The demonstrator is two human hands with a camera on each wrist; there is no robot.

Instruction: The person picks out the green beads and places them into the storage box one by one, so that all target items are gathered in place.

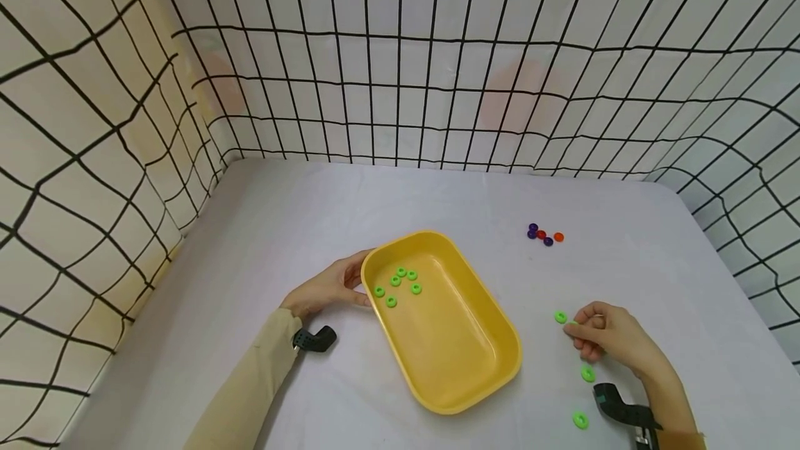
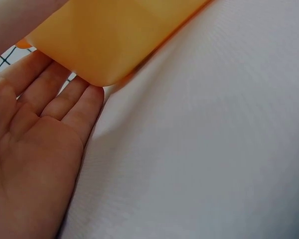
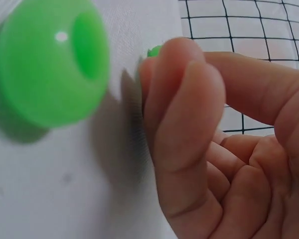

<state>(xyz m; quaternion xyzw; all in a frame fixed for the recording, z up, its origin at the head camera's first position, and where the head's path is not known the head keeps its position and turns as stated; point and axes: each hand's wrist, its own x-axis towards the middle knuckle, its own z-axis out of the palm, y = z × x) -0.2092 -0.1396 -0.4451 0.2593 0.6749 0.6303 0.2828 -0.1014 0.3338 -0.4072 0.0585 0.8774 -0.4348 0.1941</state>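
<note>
A yellow tray lies in the middle of the white table, with several green rings in its far left end. My left hand rests with straight fingers against the tray's left corner; in the left wrist view the fingertips touch the tray's underside edge. My right hand is to the right of the tray, fingers curled, pinching a small green ring between thumb and forefinger. A loose green ring lies just left of it, another below the hand, large in the right wrist view.
A third loose green ring lies near the table's front edge. A small cluster of purple and orange rings sits further back on the right. Black-gridded white walls enclose the table on three sides.
</note>
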